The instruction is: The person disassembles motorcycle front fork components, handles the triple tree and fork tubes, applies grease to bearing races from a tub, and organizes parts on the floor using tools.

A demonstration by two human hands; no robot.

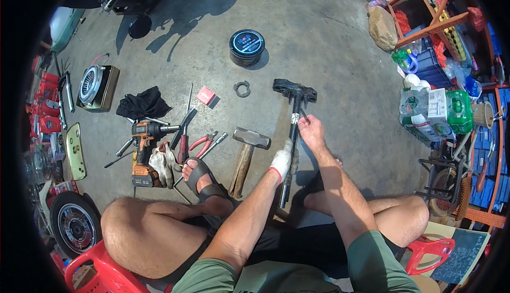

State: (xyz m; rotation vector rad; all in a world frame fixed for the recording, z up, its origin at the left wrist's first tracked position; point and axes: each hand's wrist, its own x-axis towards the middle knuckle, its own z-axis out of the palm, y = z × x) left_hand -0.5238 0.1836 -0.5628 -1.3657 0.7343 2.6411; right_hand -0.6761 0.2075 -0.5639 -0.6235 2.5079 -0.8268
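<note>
A long black T-shaped metal part (295, 117), which looks like a motorcycle fork with its clamp, stands between my legs, its crossbar pointing away from me. My left hand (282, 163), in a white glove with a red cuff, is wrapped round its shaft. Bare, my right hand (312, 131) has its fingers closed on a slim dark rod (305, 113) beside the shaft, just below the crossbar. To the left of the gloved hand lies a sledgehammer (244, 155) with a wooden handle. Beyond it a notched metal ring (242, 89) rests on the concrete.
An orange cordless impact wrench (144, 149), a glove (164, 163), red-handled pliers (202, 144) and a black cloth (143, 103) lie at left. Farther out stand a black tub (246, 47) and a pink box (206, 95). Shelves and bottle packs (435, 109) line the right.
</note>
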